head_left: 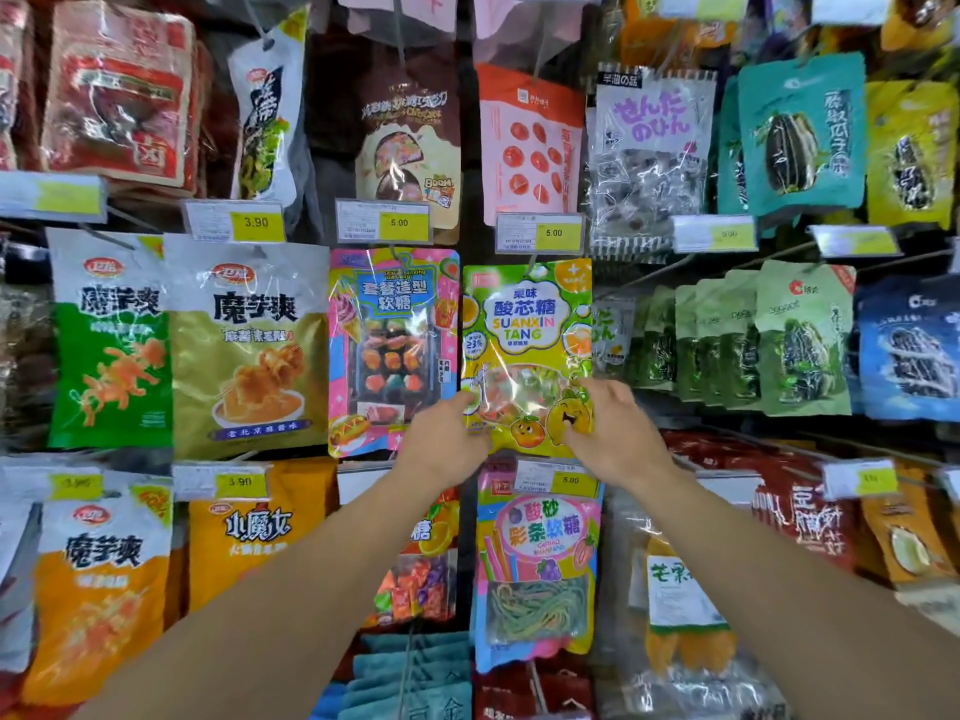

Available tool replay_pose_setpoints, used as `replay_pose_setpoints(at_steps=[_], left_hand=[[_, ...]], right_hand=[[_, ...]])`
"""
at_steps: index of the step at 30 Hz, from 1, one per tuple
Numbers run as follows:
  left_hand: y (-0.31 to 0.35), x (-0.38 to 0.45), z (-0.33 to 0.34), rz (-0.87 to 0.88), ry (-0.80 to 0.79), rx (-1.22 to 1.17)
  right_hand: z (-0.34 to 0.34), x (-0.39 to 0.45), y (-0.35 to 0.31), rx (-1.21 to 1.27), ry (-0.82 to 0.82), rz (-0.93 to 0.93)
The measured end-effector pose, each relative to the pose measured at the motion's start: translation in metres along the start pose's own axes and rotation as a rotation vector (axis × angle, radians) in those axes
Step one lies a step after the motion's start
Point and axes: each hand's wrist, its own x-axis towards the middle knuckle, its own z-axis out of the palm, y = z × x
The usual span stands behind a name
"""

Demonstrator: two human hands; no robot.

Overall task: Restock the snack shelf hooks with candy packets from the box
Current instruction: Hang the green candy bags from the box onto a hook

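Note:
A yellow-green candy packet (525, 324) labelled SUANXIN TANG hangs at the middle of the snack shelf, its top at a hook (531, 262) under a 5.00 price tag. My left hand (451, 433) holds its lower left corner with the thumb on the front. My right hand (615, 426) grips its lower right corner. Both forearms reach up from the bottom of the view. The box is not in view.
A pink-blue gummy packet (392, 350) hangs just left, a rainbow strip candy packet (537, 558) just below. Konjac snack bags (249, 350) fill the left, green sunflower seed bags (802, 340) the right. Price tags (539, 232) jut out on the hook ends.

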Motion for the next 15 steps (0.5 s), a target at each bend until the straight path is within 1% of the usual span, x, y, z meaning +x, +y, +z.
replay_pose_setpoints(at_steps=[4,8,11,13,15], left_hand=[[-0.005,-0.003,-0.008,-0.002,-0.041,-0.023],[-0.004,-0.001,-0.01,0.002,-0.109,0.012],[0.003,0.002,-0.006,0.061,-0.172,0.028],[0.006,0.004,-0.001,0.117,-0.193,0.034],[0.006,0.007,0.006,0.163,-0.178,0.045]], right_hand=[[-0.002,-0.011,-0.01,-0.021,0.001,0.05],[0.001,-0.009,-0.007,0.05,0.01,0.201],[0.001,0.002,-0.002,0.089,0.016,0.279],[0.002,0.01,0.0,0.081,0.04,0.269],[0.006,0.017,0.007,0.069,0.048,0.269]])
